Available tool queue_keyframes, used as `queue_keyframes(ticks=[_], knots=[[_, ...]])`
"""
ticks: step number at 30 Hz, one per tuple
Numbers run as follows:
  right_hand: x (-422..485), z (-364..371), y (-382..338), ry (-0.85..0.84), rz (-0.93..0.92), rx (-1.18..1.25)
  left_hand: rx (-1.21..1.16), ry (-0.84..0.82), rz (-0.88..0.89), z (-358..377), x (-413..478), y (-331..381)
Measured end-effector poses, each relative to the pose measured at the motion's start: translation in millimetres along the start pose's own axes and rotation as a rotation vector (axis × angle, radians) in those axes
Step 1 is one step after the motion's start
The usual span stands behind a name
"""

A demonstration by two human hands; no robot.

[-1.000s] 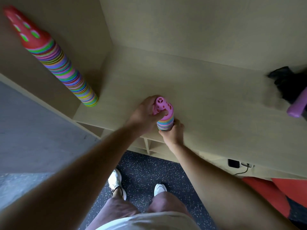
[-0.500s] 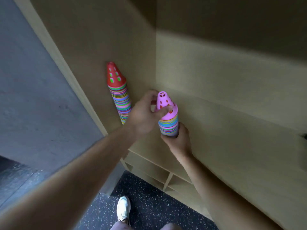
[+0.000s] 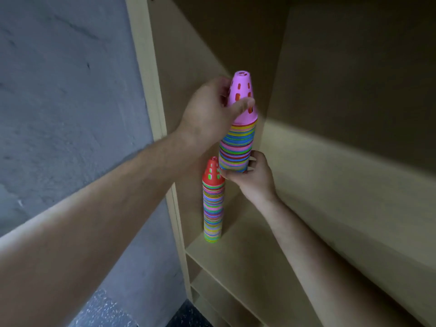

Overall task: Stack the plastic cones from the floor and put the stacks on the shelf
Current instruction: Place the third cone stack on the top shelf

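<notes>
left hand (image 3: 207, 114), right hand (image 3: 253, 181): fingers grasp pink-topped stack (image 3: 237, 147) | over wooden shelf (image 3: 247, 256) | grey wall (image 3: 70, 114)

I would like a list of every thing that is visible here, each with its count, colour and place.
shelf unit: one, beige wood, centre and right
pink-topped cone stack: one, many-coloured rims under a pink cone, held up inside it
red-topped cone stack: one, many-coloured under a red cone, upright on its board, left corner
wall: one, grey-blue, left
floor: one, dark, speckled, bottom
left hand: grips the pink top
right hand: holds that stack's base
</notes>
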State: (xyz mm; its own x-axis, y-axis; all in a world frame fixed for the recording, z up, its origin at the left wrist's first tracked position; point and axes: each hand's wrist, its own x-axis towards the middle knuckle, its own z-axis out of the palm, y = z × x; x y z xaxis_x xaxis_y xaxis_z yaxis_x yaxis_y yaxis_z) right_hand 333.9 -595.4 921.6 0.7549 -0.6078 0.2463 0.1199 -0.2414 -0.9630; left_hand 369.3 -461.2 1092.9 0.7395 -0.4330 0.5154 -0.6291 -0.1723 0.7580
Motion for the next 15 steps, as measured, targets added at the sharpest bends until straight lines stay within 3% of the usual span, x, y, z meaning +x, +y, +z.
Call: queue_keyframes(ticks=[15], knots=[[47,46,2,-0.09,0.11,-0.176,0.317,0.026,0.002,-12,44,-48]])
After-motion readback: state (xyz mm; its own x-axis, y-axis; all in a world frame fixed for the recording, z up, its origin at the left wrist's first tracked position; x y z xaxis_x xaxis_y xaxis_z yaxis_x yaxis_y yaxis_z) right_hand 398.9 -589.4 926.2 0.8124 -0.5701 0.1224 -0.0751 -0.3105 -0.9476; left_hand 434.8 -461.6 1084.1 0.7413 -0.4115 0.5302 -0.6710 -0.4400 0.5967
